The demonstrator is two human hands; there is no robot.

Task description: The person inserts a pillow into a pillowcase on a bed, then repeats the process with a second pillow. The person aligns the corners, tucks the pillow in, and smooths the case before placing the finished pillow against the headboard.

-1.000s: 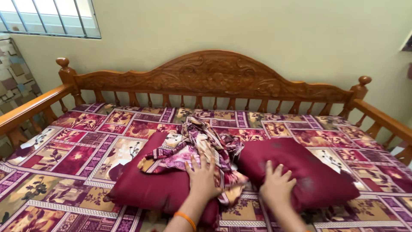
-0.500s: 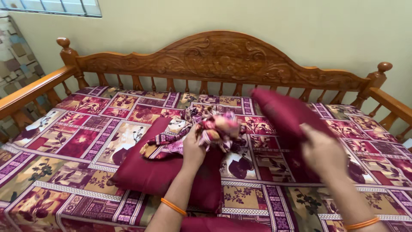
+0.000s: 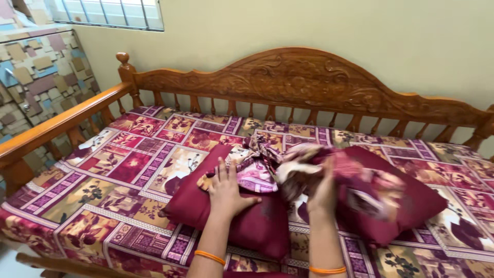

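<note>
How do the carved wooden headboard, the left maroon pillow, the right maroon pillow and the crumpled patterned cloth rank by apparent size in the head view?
1. carved wooden headboard, clearly largest.
2. left maroon pillow and right maroon pillow: look alike, both partly covered, so unranked.
3. crumpled patterned cloth, smallest, though bunched up.

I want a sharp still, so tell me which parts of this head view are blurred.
Head view: the right hand and the patterned cloth it grips are motion-smeared; the left hand, flat on the left maroon pillow, and the carved headboard look sharp.
</note>
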